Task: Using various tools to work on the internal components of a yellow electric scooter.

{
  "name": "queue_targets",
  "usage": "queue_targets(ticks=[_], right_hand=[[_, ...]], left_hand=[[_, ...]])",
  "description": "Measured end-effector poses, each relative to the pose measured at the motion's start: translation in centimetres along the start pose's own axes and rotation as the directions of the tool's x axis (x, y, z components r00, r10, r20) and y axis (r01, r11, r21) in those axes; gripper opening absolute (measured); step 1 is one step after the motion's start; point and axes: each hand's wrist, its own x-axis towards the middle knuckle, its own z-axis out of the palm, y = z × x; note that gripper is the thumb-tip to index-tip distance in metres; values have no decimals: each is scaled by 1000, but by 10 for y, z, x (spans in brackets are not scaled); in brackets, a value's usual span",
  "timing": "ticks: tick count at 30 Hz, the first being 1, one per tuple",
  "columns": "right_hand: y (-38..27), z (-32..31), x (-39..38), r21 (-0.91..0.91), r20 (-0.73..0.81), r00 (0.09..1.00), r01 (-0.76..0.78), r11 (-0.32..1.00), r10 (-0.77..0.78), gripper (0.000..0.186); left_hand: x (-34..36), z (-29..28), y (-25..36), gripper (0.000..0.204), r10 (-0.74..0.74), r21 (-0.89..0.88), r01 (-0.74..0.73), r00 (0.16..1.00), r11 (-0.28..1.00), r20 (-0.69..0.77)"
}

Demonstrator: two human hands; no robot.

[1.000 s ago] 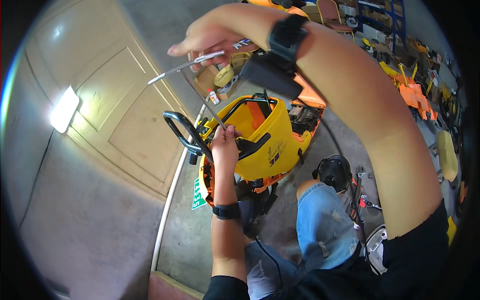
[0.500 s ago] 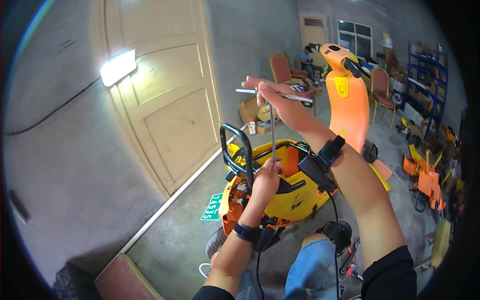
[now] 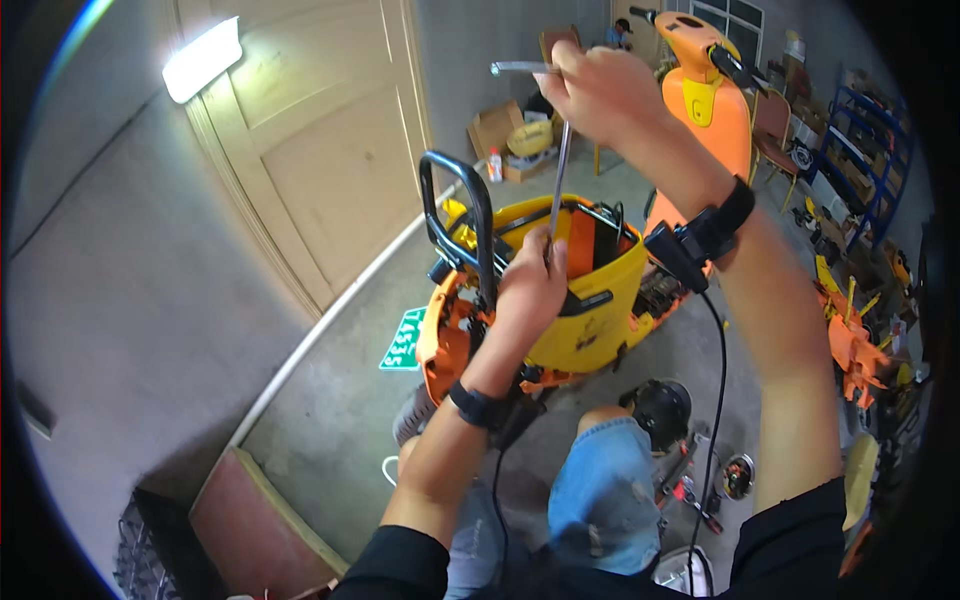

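Note:
My right hand (image 3: pixel 600 85) is closed on the crossbar (image 3: pixel 515 67) of a silver T-handle tool, high in the view. Its long shaft (image 3: pixel 560 175) runs down into my left hand (image 3: pixel 532 280), whose fingers are wrapped around it. Below lies the rear of a scooter with a yellow plastic body (image 3: pixel 585 330), a black tubular grab handle (image 3: pixel 433 205) just left of the shaft and exposed orange panels (image 3: pixel 445 350). The shaft's lower end is hidden by my left hand.
An orange scooter front (image 3: pixel 690 140) rises behind. A beige door (image 3: pixel 330 190) and lit lamp (image 3: pixel 200 60) are left. A black helmet (image 3: pixel 660 410) and tools (image 3: pixel 690 500) lie by my knee. Chairs (image 3: pixel 775 130), blue shelving (image 3: pixel 860 160) and a seated person (image 3: pixel 620 35) are farther back.
My right hand, earlier with fingers more extended over the crossbar, is now curled around it. My left hand stays on the shaft. The head view has shifted.

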Motion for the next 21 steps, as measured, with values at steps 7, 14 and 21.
queue_targets(ticks=[7,14,21], right_hand=[[-23,-59,15,-124,356,933,-3,992,47,18],[-45,-115,37,-92,826,564,153,984,-11,29],[23,-109,25,293,935,352,-716,634,-34,22]], left_hand=[[14,-1,-7,36,1,-389,21,998,921,57],[12,-4,-15,29,79,-400,-17,987,916,139],[12,-6,-19,18,56,-283,-7,985,959,163]])
